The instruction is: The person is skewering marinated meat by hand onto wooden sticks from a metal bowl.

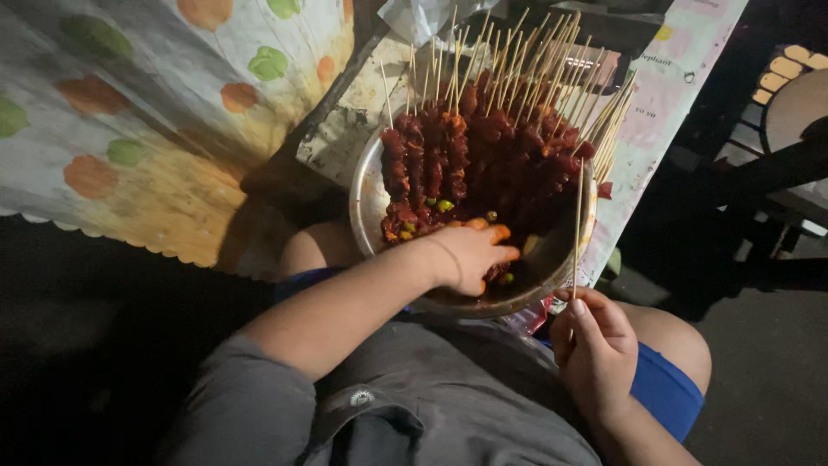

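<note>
- A cloth with orange and green blobs [147, 112] hangs at the far left, above a dark floor.
- The metal bowl [366, 203] sits by the person's knees, its near rim just over the lap, its far side against a stained board [349, 121].
- Finished meat skewers [483, 147] lie stacked in the bowl's far half, dark red with marinade. Their long axes run from near to far, leaning slightly right, with the bare stick ends fanning out past the far rim and the meat end toward the person.
- Loose pieces of marinated meat [414, 226], with a few green bits among them, lie in the near left part of the bowl.
- The left hand [470, 252] reaches over the near rim into the bowl, fingers curled down onto the loose meat and stained orange; whether it has pinched a piece cannot be told.
- The right hand [595, 345] is at the bowl's near right edge, above the thigh in blue shorts [660, 388], and is closed on an empty bamboo stick [577, 229], gripping its lower end between thumb and fingers.
- That stick stands almost vertical in the view, its free tip pointing away from the person, over the bowl's right rim beside the stacked skewers.
- A pale printed sheet [668, 86] lies to the right of the bowl.
</note>
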